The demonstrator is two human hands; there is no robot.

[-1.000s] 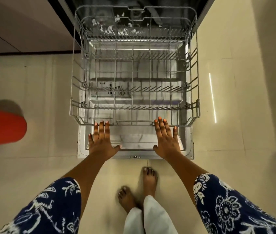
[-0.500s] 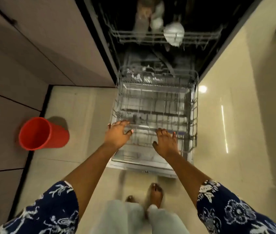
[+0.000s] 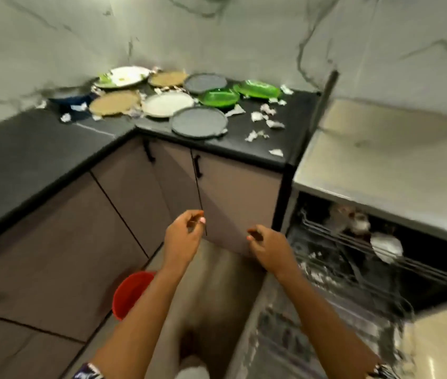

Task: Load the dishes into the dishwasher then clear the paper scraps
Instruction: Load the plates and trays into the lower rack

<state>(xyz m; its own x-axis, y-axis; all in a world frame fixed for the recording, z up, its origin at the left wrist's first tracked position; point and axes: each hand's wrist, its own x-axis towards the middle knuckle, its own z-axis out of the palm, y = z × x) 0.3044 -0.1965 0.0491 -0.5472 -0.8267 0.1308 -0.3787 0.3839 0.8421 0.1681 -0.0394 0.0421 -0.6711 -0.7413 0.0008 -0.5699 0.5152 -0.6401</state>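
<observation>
Reaching out from the bottom edge, both bare forearms stretch over the floor, with the left hand [image 3: 182, 236] and right hand [image 3: 270, 248] level with each other and apart, in front of a cabinet door [image 3: 230, 201]. Both hands hold nothing: the fingers curl loosely inward and each thumb sits near its fingertips. A red bucket [image 3: 132, 294] shows on the floor, partly hidden behind the left forearm. Just right of the right hand the dishwasher [image 3: 353, 269] stands open, its wire racks blurred by motion. Beyond the cabinets, the black worktop [image 3: 260, 149] carries the dishes [image 3: 167, 104] in its far corner: a grey plate [image 3: 199, 122] nearest the edge, with white, tan and green plates behind it. Paper scraps [image 3: 267, 116] lie scattered among the plates and to their right.
</observation>
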